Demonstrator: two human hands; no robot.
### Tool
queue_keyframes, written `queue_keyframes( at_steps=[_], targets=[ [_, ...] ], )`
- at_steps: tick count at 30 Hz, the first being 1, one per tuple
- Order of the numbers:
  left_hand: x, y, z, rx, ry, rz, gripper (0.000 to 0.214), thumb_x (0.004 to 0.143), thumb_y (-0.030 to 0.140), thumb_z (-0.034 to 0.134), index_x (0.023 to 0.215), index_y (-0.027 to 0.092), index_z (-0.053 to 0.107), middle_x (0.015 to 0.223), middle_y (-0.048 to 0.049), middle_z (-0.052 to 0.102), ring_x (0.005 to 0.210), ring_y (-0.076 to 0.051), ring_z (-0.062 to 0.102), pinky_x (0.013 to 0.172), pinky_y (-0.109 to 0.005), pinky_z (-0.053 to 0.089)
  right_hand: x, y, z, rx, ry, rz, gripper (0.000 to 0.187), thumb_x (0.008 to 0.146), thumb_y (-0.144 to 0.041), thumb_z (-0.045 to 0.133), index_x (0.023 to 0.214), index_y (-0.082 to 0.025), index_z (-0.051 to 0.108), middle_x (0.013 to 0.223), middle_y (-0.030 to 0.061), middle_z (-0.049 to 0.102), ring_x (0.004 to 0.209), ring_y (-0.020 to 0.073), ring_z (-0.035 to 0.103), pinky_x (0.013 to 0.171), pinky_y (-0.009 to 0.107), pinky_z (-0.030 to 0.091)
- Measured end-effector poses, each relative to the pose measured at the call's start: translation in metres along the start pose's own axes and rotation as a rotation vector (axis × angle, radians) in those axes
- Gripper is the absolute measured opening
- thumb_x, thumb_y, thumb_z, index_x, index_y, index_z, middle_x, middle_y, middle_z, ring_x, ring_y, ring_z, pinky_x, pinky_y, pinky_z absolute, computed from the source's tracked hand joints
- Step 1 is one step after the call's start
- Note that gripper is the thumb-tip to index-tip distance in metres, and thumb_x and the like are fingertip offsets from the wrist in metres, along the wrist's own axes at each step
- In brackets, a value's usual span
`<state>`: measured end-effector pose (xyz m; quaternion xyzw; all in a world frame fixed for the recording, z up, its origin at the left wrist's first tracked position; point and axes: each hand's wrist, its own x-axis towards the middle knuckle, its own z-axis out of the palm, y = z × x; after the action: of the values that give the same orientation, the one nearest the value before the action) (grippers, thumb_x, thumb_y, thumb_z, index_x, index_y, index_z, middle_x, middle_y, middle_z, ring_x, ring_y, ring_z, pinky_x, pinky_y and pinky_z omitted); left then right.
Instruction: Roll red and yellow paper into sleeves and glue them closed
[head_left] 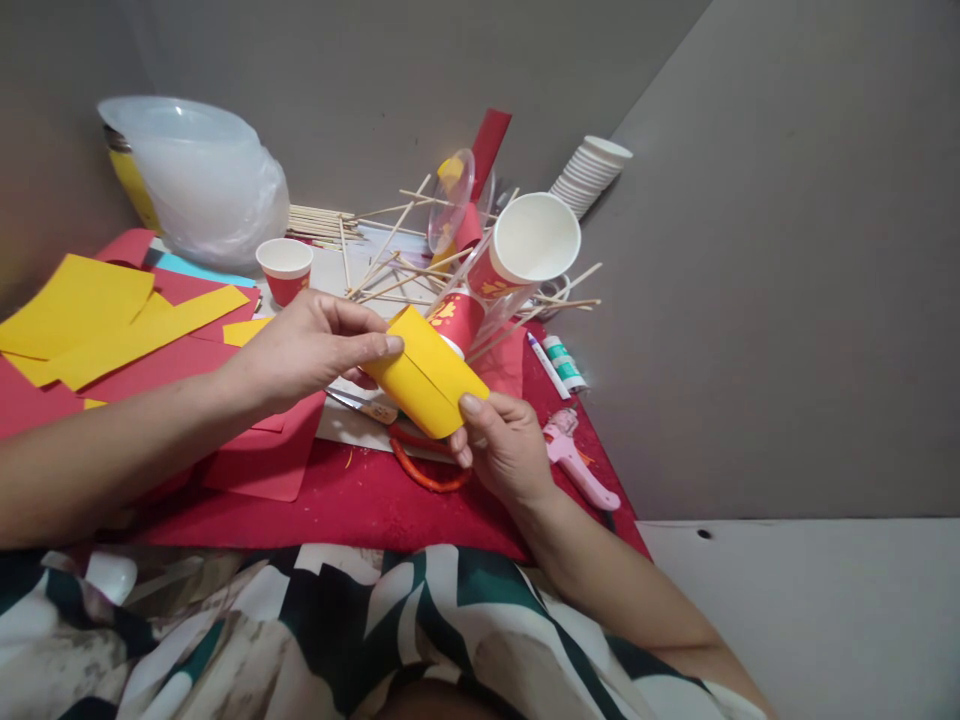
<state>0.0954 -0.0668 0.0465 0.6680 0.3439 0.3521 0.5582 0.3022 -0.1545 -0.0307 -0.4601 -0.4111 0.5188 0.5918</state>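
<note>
A yellow paper tube, with a seam running along its length, is held tilted between my two hands above the table. My left hand pinches its upper left end, thumb on the near side. At the lower right end, my right hand grips it between thumb and fingers. Scissors with orange handles lie below the tube, partly hidden by it. Just behind stand red and white paper cups with clear plastic around them.
Red sheets and yellow paper pieces cover the left side. Wooden sticks, a small paper cup and a plastic-wrapped bowl stack are behind. A pink glue gun, marker and stacked cups are right.
</note>
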Motion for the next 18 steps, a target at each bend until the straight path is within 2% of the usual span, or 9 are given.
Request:
queue_keyframes(
  at_steps=[5,11,14,18],
  targets=[
    [-0.0013,0.0022,0.0008,0.029,0.005,0.035,0.014,0.073,0.027,0.077,0.066,0.015,0.075,0.064,-0.0034,0.072,0.052,-0.013,0.065,0.05,-0.023,0.057,-0.0006,0.0001,-0.0014,-0.012,-0.022,-0.006,0.039,0.076,-0.048,0.078,0.056,-0.017,0.066,0.046,-0.0007,0.064,0.031,0.0059,0.048,0.033,0.016,0.037],
    [-0.0014,0.0021,0.0018,0.056,0.022,0.054,0.013,0.075,0.026,0.074,0.068,0.015,0.074,0.066,-0.0031,0.072,0.055,-0.014,0.067,0.052,-0.024,0.059,0.0003,-0.0017,-0.0012,0.021,-0.05,0.051,0.036,0.074,-0.048,0.079,0.062,-0.017,0.066,0.044,-0.0027,0.062,0.029,0.0047,0.044,0.032,0.015,0.034],
    [-0.0018,0.0025,0.0031,0.068,0.053,0.046,0.012,0.075,0.026,0.074,0.071,0.014,0.074,0.067,-0.0027,0.072,0.056,-0.014,0.067,0.055,-0.024,0.059,0.0015,-0.0043,-0.0004,0.048,-0.104,0.133,0.042,0.073,-0.049,0.079,0.055,-0.016,0.06,0.038,-0.0033,0.057,0.026,0.0045,0.039,0.029,0.015,0.026],
    [-0.005,0.0067,0.0052,0.031,0.067,-0.006,0.01,0.073,0.024,0.074,0.072,0.014,0.076,0.068,-0.0013,0.072,0.057,-0.012,0.066,0.057,-0.021,0.058,0.0022,-0.0071,0.0003,0.06,-0.136,0.16,0.049,0.074,-0.049,0.078,0.046,-0.016,0.054,0.033,-0.0039,0.05,0.026,0.0037,0.037,0.03,0.016,0.025]
  ],
)
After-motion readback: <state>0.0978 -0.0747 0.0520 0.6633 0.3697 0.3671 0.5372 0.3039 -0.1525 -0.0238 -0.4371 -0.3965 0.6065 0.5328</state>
